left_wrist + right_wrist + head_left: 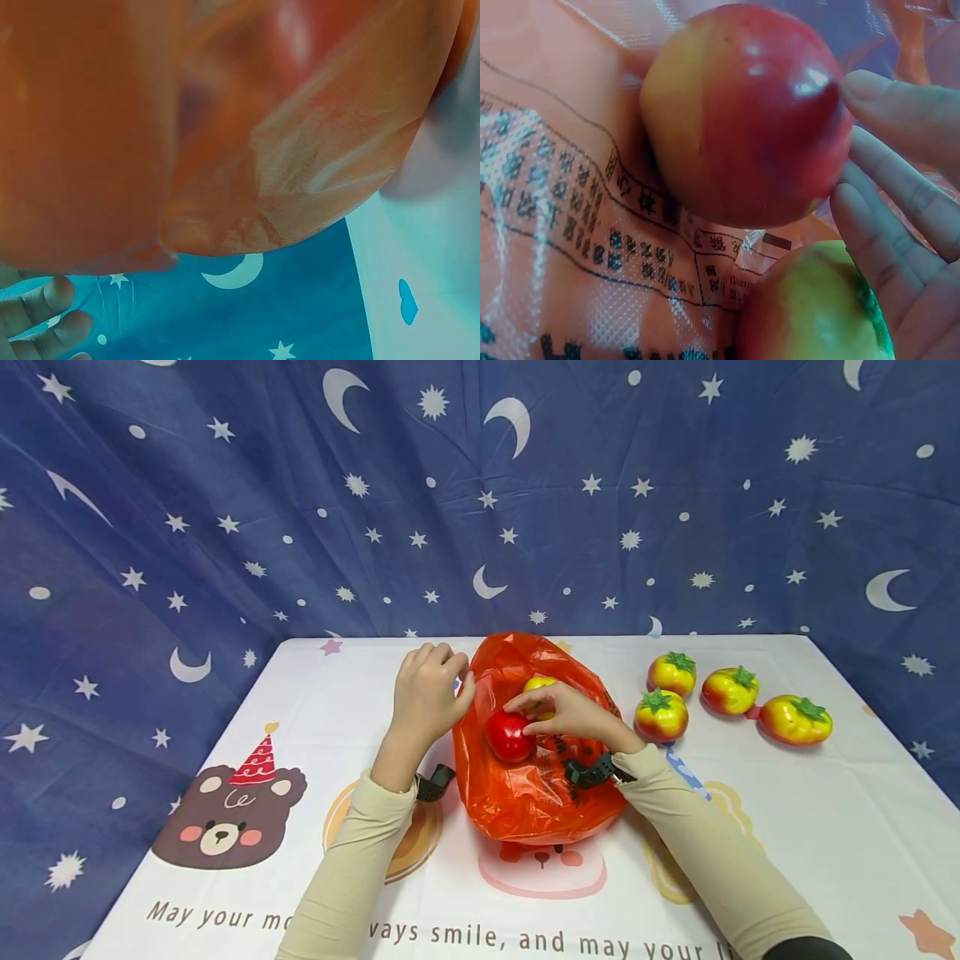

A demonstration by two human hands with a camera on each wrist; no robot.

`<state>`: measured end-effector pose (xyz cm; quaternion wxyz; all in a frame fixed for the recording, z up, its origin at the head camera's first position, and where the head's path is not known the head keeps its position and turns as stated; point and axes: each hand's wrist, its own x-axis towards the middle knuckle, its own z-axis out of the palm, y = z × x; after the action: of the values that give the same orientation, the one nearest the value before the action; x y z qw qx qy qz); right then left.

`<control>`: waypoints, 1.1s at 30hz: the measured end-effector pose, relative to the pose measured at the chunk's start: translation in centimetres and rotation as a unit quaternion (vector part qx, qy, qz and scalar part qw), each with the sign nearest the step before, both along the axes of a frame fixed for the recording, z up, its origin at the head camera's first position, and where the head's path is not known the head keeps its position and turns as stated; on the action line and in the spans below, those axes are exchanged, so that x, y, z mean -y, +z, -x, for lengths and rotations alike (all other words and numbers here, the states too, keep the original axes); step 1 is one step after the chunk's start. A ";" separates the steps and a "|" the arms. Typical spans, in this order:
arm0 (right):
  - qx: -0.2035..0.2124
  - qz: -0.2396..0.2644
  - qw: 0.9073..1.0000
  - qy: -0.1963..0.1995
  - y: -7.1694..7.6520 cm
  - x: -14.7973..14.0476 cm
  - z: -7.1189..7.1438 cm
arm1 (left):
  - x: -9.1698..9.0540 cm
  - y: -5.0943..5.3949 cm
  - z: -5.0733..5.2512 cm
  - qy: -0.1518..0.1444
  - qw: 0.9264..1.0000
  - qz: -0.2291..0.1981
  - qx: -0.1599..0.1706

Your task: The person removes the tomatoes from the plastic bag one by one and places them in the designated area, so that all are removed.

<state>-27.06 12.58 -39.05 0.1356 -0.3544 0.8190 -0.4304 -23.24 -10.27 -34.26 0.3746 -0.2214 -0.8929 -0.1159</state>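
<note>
A red-orange plastic bag lies spread with its mouth wide. My left hand pinches its left rim between curled fingers and thumb; in the left wrist view the sheet hangs over the fingers. Inside the bag sits a red-and-yellow toy persimmon, its red pointed end turned up. At its right side, the thumb and fingertips of my right hand touch or nearly touch it, not wrapped round it. Another, yellower persimmon with green leaves lies beside it, partly hidden by the right hand.
Several more yellow-red persimmons, such as this one, stand to the right of the bag on the white printed tablecloth. Behind the table hangs a blue curtain with moons and stars. Dark straps circle both wrists.
</note>
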 end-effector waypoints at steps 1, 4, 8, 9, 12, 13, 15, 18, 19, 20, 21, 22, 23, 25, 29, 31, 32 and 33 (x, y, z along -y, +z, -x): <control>-0.003 -0.002 1.000 0.003 0.0 0.0 0.0 | 0.0 0.0 0.0 0.000 1.000 0.000 0.000; -0.010 -0.008 1.000 0.014 0.1 0.0 -0.1 | 0.0 0.0 0.0 0.002 1.000 0.002 0.002; -0.014 -0.014 0.999 0.027 0.3 -0.1 -0.3 | 0.0 0.0 0.0 0.002 1.000 0.003 0.005; -0.012 -0.015 0.999 0.029 0.3 -0.1 -0.3 | 0.0 0.0 0.0 0.002 1.000 0.002 0.005; -0.008 -0.021 0.999 0.032 0.3 -0.1 -0.4 | 0.0 0.0 0.0 0.001 1.000 0.003 0.004; -0.007 -0.021 0.999 0.032 0.2 -0.1 -0.4 | 0.0 0.0 0.0 0.000 1.000 0.003 0.003; -0.009 -0.027 0.999 0.033 0.2 -0.1 -0.4 | -0.1 0.0 0.0 -0.001 1.000 0.003 0.002; -0.023 -0.043 0.998 0.032 0.3 -0.2 -0.5 | -0.1 0.1 0.0 -0.001 1.000 0.004 0.002; -0.026 -0.047 0.998 0.032 0.3 -0.2 -0.5 | -0.1 0.1 0.0 -0.001 1.000 0.004 0.003; -0.028 -0.052 0.998 0.032 0.4 -0.2 -0.6 | -0.1 0.1 0.0 -0.001 1.000 0.004 0.003; -0.031 -0.056 0.998 0.031 0.4 -0.2 -0.6 | -0.1 0.1 0.0 -0.001 1.000 0.004 0.004; -0.031 -0.056 0.997 0.030 0.4 -0.2 -0.7 | -0.1 0.1 0.0 -0.002 1.000 0.004 0.005; -0.032 -0.055 0.998 0.030 0.4 -0.2 -0.7 | -0.1 0.1 0.0 -0.002 1.000 0.003 0.006; -0.033 -0.052 0.998 0.030 0.4 -0.2 -0.7 | -0.1 0.1 0.0 -0.002 1.000 0.003 0.007; -0.041 -0.043 0.998 0.033 0.2 -0.2 -0.6 | -0.1 0.1 0.0 0.000 1.000 0.003 0.008; -0.029 -0.035 0.998 0.037 0.1 -0.2 -0.6 | -0.1 0.0 0.0 0.000 1.000 0.002 0.008; -0.022 -0.031 0.998 0.040 0.1 -0.2 -0.6 | -0.1 0.0 0.0 0.001 1.000 0.002 0.008; -0.012 -0.027 0.999 0.046 0.0 -0.2 -0.6 | -0.1 0.0 0.0 0.001 1.000 0.001 0.008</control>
<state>-26.42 12.79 -39.02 0.1546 -0.3928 0.8149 -0.3973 -23.21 -10.16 -34.28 0.3678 -0.2204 -0.8959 -0.1166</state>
